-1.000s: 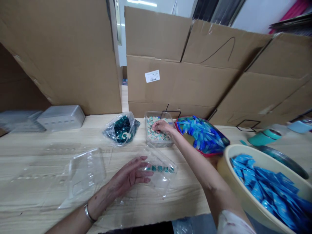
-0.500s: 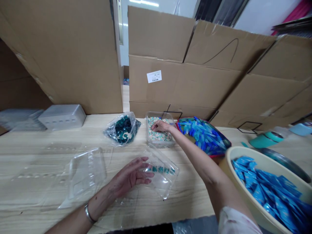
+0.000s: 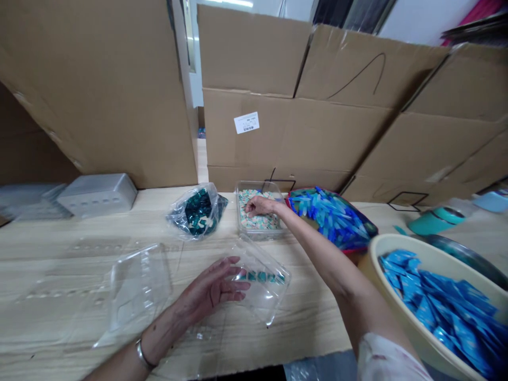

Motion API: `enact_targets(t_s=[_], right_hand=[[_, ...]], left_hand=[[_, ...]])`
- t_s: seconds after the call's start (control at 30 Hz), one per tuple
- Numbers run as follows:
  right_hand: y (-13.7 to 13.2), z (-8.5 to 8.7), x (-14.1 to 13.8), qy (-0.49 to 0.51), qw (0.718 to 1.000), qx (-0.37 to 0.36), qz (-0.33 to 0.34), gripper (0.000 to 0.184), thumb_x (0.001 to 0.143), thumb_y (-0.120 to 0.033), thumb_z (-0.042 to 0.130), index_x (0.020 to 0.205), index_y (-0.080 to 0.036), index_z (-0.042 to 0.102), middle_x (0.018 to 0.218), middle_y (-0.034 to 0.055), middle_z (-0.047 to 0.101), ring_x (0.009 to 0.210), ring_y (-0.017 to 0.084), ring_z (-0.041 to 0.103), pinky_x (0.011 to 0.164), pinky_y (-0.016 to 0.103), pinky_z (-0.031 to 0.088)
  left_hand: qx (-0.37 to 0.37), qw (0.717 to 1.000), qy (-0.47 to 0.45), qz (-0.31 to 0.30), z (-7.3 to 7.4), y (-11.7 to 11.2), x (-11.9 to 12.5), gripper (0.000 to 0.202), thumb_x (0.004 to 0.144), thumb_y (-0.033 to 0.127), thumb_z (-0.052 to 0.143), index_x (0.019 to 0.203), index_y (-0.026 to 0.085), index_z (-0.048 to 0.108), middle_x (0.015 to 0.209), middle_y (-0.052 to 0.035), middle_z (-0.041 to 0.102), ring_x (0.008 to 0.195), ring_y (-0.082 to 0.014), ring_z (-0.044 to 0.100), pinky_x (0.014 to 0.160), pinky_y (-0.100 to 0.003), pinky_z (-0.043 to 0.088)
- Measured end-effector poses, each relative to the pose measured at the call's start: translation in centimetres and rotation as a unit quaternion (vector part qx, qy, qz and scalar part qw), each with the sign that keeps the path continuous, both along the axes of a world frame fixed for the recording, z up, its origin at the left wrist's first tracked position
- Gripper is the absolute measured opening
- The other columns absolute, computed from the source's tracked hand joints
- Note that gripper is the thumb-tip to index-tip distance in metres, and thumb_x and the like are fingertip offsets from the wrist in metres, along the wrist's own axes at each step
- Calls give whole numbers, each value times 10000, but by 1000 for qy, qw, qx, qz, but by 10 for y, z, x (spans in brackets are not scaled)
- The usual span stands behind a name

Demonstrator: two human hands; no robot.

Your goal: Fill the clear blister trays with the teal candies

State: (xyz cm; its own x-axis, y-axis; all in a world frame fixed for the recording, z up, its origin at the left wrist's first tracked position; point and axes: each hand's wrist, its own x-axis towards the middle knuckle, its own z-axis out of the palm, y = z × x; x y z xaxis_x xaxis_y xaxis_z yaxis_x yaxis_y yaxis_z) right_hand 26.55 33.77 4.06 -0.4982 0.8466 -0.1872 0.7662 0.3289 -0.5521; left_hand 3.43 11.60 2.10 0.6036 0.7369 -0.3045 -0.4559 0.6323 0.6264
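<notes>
We find the person's left hand (image 3: 212, 292) at 7 o'clock, lying open, its fingers extended and slightly spread, gripping nothing. Its fingertips (image 3: 238, 288) overlap the near edge of a clear plastic clamshell tray (image 3: 264, 280), which holds a short row of small teal tiles (image 3: 260, 275). A silver bangle (image 3: 139, 355) sits on that wrist.

The right hand (image 3: 260, 206) reaches to 12 o'clock, into a clear rectangular plastic tub (image 3: 257, 234) filled with small white and teal tiles (image 3: 254, 217). Its fingers curl down among the tiles; we cannot tell whether they pinch one.

A second clear plastic clamshell (image 3: 138, 288) lies open at 9 o'clock, just beside the left hand. A crumpled clear plastic bag of dark teal tiles (image 3: 198, 211) sits at 11 o'clock, just beside the tub. At 1 o'clock we note a red-rimmed tray (image 3: 353, 251) heaped with long blue strips (image 3: 329, 214). A cream plastic basin (image 3: 397, 244) of flat blue pieces (image 3: 440, 301) stands at 3 o'clock, with a teal tumbler (image 3: 434, 221) on its side beyond it. A grey moulded plastic box (image 3: 97, 194) stands at 10 o'clock. All of this rests on a pale wood-grain table (image 3: 51, 323), backed by tall brown cardboard sheets (image 3: 293, 132).
</notes>
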Motion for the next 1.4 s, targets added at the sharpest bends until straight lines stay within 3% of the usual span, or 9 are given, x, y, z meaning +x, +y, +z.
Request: enact_targets(t_s=[0.17, 0.3, 0.47, 0.57, 0.67, 0.8, 1.03, 1.2, 1.4], right_hand=[[-5, -1, -2, 7, 999, 35, -4, 247, 547, -25, 700, 767, -134, 669, 695, -26, 632, 645, 97, 530, 587, 167, 378], [-9, -2, 1, 43, 998, 40, -19, 139, 630, -83, 673, 763, -122, 660, 669, -23, 619, 623, 90, 532, 581, 171, 386], [-14, 2, 3, 191, 975, -116, -5, 213, 633, -206, 719, 816, -132, 637, 598, -42, 604, 516, 84, 528, 517, 187, 415], [-17, 4, -4, 169, 974, -150, 13, 208, 597, -193, 741, 770, -131, 642, 565, -49, 596, 480, 73, 502, 491, 179, 400], [-20, 4, -12, 112, 985, -129, 22, 187, 600, -194, 745, 754, -131, 660, 541, -56, 585, 471, 67, 484, 486, 173, 374], [-22, 3, -16, 54, 997, -32, 43, 158, 600, -175, 753, 728, -128, 674, 572, -42, 596, 534, 77, 510, 521, 170, 363], [-31, 1, -18, 6, 990, 113, 90, 97, 609, -112, 727, 645, -127, 639, 609, -29, 574, 574, 81, 488, 541, 180, 329], [-35, -6, -13, 39, 994, 87, 56, 124, 643, -140, 693, 751, -138, 631, 618, -36, 562, 548, 77, 475, 518, 177, 325], [-33, -7, 1, 145, 989, -9, 11, 190, 667, -259, 673, 796, -122, 651, 638, -18, 580, 582, 98, 506, 557, 202, 379]], left_hand=[[-8, 1000, 12, 4, 1, 1, -1, 349, 842, 300, 572, 1171, 186, 541, 1159, -132, 604, 963, -276, 641, 836, -409, 482], [-10, 1000, 22, 0, 0, 2, 0, 350, 848, 299, 563, 1181, 190, 541, 1171, -130, 600, 980, -279, 634, 839, -407, 485], [-15, 999, 34, -2, 0, 3, 1, 356, 857, 301, 549, 1195, 192, 529, 1179, -132, 597, 982, -279, 632, 839, -406, 484], [-13, 999, 40, -6, 0, 3, 1, 359, 864, 302, 537, 1206, 196, 518, 1195, -132, 588, 991, -278, 628, 841, -404, 482], [-13, 999, 45, -4, -1, 3, 1, 359, 868, 298, 529, 1212, 196, 511, 1199, -129, 584, 1003, -281, 621, 844, -401, 481], [-9, 999, 44, -1, -3, 3, 0, 359, 873, 292, 519, 1220, 198, 505, 1203, -128, 581, 1013, -288, 615, 850, -407, 479], [-17, 999, 39, 0, 1, 4, 0, 352, 871, 297, 525, 1206, 187, 512, 1173, -125, 599, 994, -292, 624, 850, -408, 479], [-17, 999, 35, 3, 2, 4, 0, 345, 866, 302, 533, 1191, 186, 521, 1165, -120, 606, 993, -293, 625, 840, -402, 484], [-17, 999, 31, 5, 0, 5, -1, 343, 866, 291, 535, 1191, 184, 518, 1149, -113, 611, 1003, -301, 620, 835, -394, 488]])
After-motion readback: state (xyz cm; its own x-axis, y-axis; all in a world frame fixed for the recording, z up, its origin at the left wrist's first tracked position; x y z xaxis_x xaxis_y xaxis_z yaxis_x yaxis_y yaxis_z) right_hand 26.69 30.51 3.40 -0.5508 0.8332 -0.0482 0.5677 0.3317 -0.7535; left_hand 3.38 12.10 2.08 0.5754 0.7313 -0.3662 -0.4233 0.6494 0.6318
